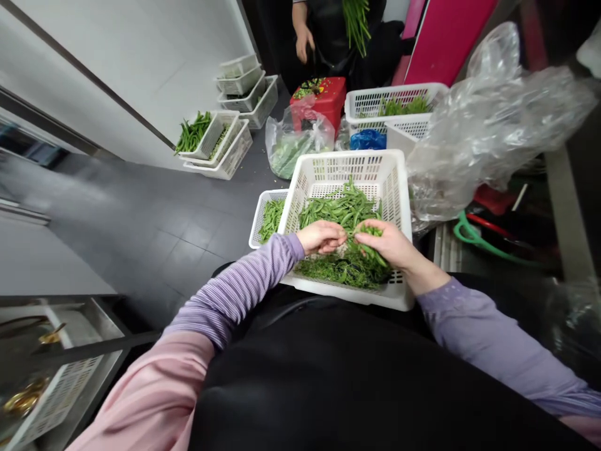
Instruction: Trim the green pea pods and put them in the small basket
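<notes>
A large white slatted basket [350,161] sits in front of my lap. Flat green pods [345,207] lie heaped in its far half, with a dark green pile of fine stringy trimmings [340,269] nearer me. Over the middle of the basket, my right hand [382,241] is closed around a small bunch of green pods. My left hand [323,238] meets it fingertip to fingertip in a pinch; what it pinches is too small to make out. Left of the basket, a smaller white basket [256,219] holds more green pods.
Stacked white baskets [230,166] with green vegetables stand on the grey floor [164,213] at left. Beyond are a clear bag of greens [293,150], a red stool [334,100] and a co-worker's hand [304,42]. Plastic sheeting [483,138] and green-handled scissors [474,237] are at right.
</notes>
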Demonstrator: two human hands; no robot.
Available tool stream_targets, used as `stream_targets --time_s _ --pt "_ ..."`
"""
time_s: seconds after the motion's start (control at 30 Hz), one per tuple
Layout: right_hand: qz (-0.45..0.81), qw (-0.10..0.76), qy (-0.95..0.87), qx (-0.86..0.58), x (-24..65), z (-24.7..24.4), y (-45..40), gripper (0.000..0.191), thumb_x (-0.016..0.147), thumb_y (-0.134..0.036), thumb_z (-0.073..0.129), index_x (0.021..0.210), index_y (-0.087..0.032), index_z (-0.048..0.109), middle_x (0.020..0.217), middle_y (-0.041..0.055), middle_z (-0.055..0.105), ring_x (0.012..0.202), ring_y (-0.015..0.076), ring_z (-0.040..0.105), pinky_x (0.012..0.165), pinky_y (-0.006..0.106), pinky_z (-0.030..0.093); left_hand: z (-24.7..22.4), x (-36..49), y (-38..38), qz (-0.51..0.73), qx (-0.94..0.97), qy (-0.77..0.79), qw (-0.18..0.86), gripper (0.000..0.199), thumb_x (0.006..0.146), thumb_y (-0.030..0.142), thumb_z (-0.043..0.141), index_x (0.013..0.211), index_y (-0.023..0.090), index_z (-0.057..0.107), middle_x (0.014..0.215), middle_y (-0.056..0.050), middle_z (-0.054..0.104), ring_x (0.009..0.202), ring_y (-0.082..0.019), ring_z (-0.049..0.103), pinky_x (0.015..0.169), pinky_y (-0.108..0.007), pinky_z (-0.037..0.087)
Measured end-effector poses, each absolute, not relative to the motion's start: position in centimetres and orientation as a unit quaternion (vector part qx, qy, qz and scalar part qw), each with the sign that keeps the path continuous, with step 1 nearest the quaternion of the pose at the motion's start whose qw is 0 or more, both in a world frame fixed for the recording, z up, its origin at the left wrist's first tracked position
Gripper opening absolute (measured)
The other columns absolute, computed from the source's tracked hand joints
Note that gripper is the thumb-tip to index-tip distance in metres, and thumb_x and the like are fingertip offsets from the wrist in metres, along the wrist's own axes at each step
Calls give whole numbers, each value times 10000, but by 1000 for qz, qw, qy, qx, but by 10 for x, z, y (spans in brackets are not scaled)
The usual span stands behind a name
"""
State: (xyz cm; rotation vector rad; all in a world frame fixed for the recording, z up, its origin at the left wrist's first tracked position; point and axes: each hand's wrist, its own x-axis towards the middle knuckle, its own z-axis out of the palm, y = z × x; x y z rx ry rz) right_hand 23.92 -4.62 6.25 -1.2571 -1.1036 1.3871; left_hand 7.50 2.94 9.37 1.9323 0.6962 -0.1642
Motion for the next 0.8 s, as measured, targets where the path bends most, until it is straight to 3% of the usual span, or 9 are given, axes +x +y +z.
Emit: stream_targets --time_s 0.07,0.17,0.23,0.33,0.5,0.57,0.67,0.8 --pt "537 577 -308 -533 245 57 -40 241 629 -369 651 730 -176 546 630 -26 570 464 94 493 445 235 412 71 68 26 -69 794 348 493 359 846 285 283 859 86 580 558 1 451 410 -64 406 426 -189 370" --pt "488 676 -149 -532 260 52 -31 239 605 -334 661 713 -180 514 654 -24 562 466 86 491 418 219 416 35 52 14 -167 823 420 344 256 732 204 486 948 127 600 749 -40 526 586 -97 521 586 -219 444" --pt "500 686 -129 -513 269 53 -28 228 600 -305 659 725 -185 510 678 -28 564 483 82 498 427 211 424 16 48 4 -183 852 414 263 430 653 152 566 1081 186 554 952 -65 516 739 -126 556 714 -242 446" --pt "564 641 -155 -497 272 58 -28 225 601 -264 654 772 -196 524 707 -32 571 497 81 507 439 208 431 -5 59 -9 -166 875 375 256 403 681 228 571 1083 201 551 1012 -72 517 830 -158 565 781 -270 436" --pt "622 555 -187 -520 264 51 -32 236 591 -289 681 719 -184 513 608 -34 537 453 80 476 415 214 409 -14 85 -6 -151 840 426 299 167 733 266 535 811 141 614 729 -48 595 757 -163 578 729 -274 449" --pt "621 519 -225 -542 262 47 -34 260 572 -308 706 700 -177 522 590 -31 541 450 82 473 420 219 404 -3 82 5 -121 826 447 322 164 754 276 520 756 133 599 679 -36 592 703 -137 576 696 -252 454" --pt "608 435 -319 -583 251 44 -37 273 522 -276 740 711 -155 583 631 -6 587 493 85 498 448 209 403 26 67 20 -57 763 465 446 215 806 304 451 759 121 552 597 -5 565 509 -86 534 542 -216 454" --pt "683 331 -369 -536 228 44 -45 297 534 -293 727 768 -140 625 609 -1 605 449 80 475 414 210 389 60 63 25 29 702 460 542 164 808 272 456 770 117 495 518 38 502 376 -56 457 412 -188 407"
